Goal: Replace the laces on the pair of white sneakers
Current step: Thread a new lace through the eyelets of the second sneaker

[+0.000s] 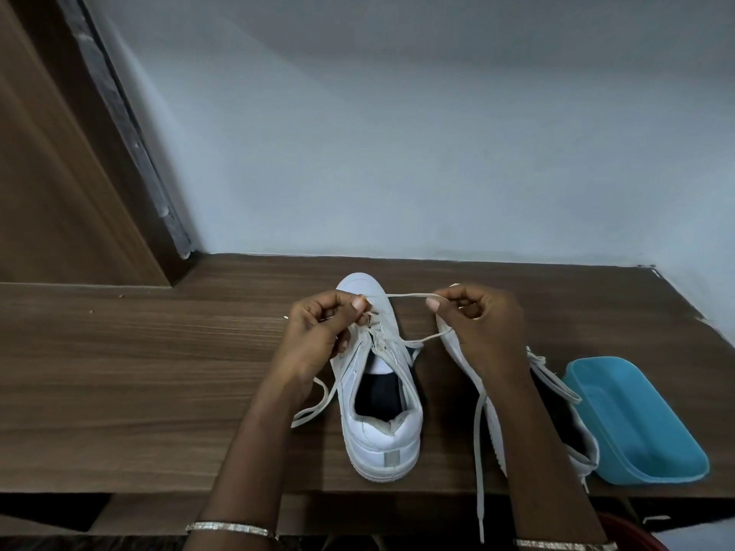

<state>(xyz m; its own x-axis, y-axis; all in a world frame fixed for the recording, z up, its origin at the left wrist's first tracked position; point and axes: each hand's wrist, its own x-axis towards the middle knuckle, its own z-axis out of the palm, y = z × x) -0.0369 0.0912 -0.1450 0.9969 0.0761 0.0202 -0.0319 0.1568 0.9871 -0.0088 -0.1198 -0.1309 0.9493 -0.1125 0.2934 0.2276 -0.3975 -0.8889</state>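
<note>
Table (139,371) runs wide left; sneaker (382,439) heel at front edge. Left hand (322,328), right hand (477,324) pinch lace (405,297); second sneaker (584,447) mostly hidden.

The left hand (322,332) and right hand (479,324) pinch a white lace (405,296) stretched between them above the left sneaker (382,431) on the wooden table (159,351). The right sneaker (453,351) lies just beside a blue tray (644,427).

No lettering, brand mark or number can be read anywhere in this head-camera view. The grey tab (391,458) on the heel of the nearer white sneaker (382,433) carries no legible print. The blue tub (672,469) beside the pair shows plain walls.
</note>
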